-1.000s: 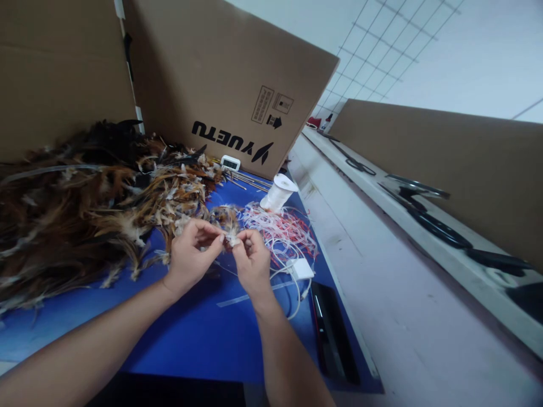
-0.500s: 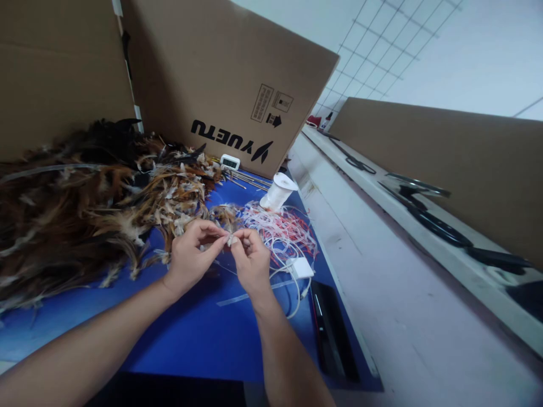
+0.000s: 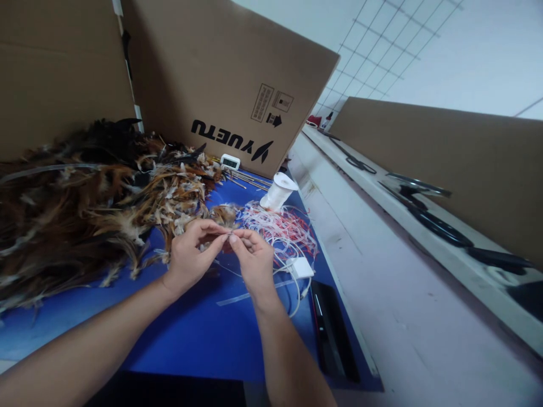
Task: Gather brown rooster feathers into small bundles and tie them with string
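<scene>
- Pinching a small piece [image 3: 230, 232] between thumb and forefinger, our left hand [image 3: 190, 257] meets our right hand [image 3: 255, 260], which pinches at the same spot; the fingertips of both touch or nearly touch.
- We see only a sliver of that piece, held above the blue tabletop [image 3: 178, 339]; the fingers hide the rest, so we cannot tell its full shape.
- Just beyond our fingertips shows a brown feather tuft [image 3: 224, 214]; we cannot tell whether it joins what we pinch or lies behind it.
- If the piece is part of a feather, we would judge it almost weightless, ready to drift at a breath, with soft barbs and a springy, fairly stiff shaft.
- We would best take hold at the bare quill end, close to the base, since the vanes look easy to split or crush and the fluff gives a poor grip.
- A smooth, thin shaft may roll or slip, so we judge that light, flat finger pads serve us better than a hard squeeze.
- Left of our hands lies the feather pile [image 3: 80, 209]; to the right, tangled ribbons [image 3: 292, 229] lie near the white spool [image 3: 276, 196].
</scene>
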Tool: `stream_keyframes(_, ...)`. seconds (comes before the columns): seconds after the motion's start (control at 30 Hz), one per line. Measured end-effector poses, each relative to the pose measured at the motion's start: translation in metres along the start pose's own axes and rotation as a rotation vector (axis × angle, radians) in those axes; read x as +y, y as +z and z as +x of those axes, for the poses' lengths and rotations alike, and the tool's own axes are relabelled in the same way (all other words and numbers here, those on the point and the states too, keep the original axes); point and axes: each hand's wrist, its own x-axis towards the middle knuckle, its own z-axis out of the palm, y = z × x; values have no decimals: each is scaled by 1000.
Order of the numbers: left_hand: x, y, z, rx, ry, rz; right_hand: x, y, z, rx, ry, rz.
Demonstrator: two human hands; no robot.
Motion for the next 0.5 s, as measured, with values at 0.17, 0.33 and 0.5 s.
stream_keyframes(0.17,5,-2,1,-25,-61,-104,3,-2,3,11,32,72)
stream_keyframes(0.33,7,-3,1,-49,-64,-120,3,-2,4,31,80,123)
stream_keyframes(0.5,7,-3,4,-69,45,92,4,-2,4,11,81,143)
